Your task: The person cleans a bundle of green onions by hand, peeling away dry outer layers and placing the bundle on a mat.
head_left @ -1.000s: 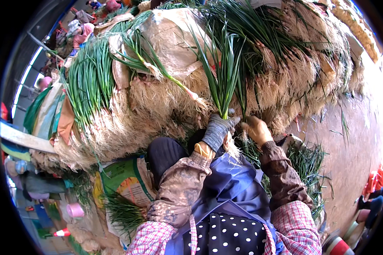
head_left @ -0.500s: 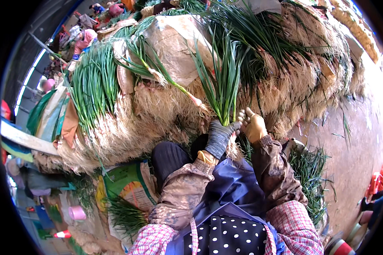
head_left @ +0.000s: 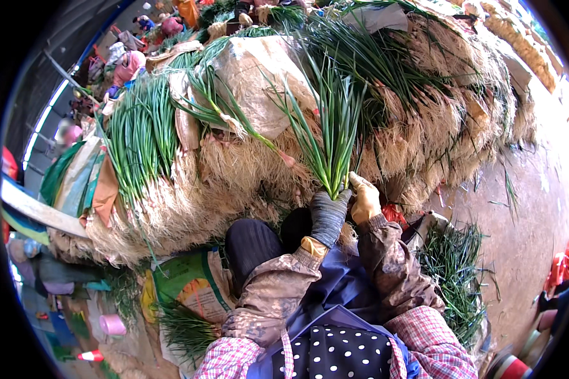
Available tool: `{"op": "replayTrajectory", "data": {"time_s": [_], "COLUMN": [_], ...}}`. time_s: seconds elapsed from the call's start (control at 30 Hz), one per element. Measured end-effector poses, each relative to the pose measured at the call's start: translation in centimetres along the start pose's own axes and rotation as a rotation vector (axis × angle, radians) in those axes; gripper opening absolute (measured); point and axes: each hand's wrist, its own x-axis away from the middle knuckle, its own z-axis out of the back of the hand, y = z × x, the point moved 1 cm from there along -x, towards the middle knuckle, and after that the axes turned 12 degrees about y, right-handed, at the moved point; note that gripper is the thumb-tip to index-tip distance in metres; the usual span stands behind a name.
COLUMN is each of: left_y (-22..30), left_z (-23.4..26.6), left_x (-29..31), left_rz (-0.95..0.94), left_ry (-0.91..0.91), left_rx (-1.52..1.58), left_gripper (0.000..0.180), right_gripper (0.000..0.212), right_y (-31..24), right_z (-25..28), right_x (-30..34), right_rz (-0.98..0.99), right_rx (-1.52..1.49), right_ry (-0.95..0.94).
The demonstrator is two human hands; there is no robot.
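A bunch of green garlic (head_left: 329,148) stands upright in front of me, its long leaves fanned toward the pile. My left hand (head_left: 328,218), in a grey knit glove over a yellow one, is wrapped round its lower stems. Pale roots (head_left: 348,235) hang below that fist. Close against the right side of the stems, my right hand (head_left: 365,201) in a tan glove has its fingers curled and pinched; what lies between them is hidden. Two loose garlic plants, one with a pinkish bulb (head_left: 287,159), lie on the pile just left of the bunch.
A long heap of green garlic with matted roots (head_left: 234,161) spans the front, partly under a beige sack (head_left: 265,76). Cut leaves (head_left: 452,278) lie right of my legs. A green printed sack (head_left: 186,281) and a pink bucket (head_left: 112,325) are at left. Other people (head_left: 129,66) sit far left.
My right hand has come down slightly and left, its fingers drawn closer to the stems. The bunch has lowered a little in my left hand. Something red now shows beside my right wrist.
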Motion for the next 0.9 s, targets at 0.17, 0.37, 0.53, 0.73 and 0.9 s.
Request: {"op": "replayTrajectory", "data": {"time_s": [0.17,0.37,0.53,0.73,0.9], "left_y": [5.6,17.3,22.5,19.4,11.3], "left_z": [0.7,5.3,8.2,7.1,4.8], "left_x": [2.0,4.8,6.0,1.2,-1.1], "left_rz": [0.086,0.039,-0.274,-0.026,0.272], "left_ry": [-0.087,-0.234,-0.141,-0.234,-0.288], "left_rx": [0.161,0.471,0.713,0.4,0.465], "left_gripper": [0.014,0.019,0.031,0.042,0.026], "right_gripper": [0.022,0.032,0.027,0.025,0.02], "right_y": [-2.0,-6.3,-10.2,-10.5,-6.7], "right_z": [5.3,4.2,-0.9,-0.4,6.7], "right_x": [-2.8,1.2,-4.6,-1.1,5.3], "right_rz": [0.256,0.892,1.155,1.176,0.987], "right_rx": [0.785,1.794,1.79,1.677,1.559], "right_ry": [0.049,-0.112,0.27,0.219,-0.126]}}
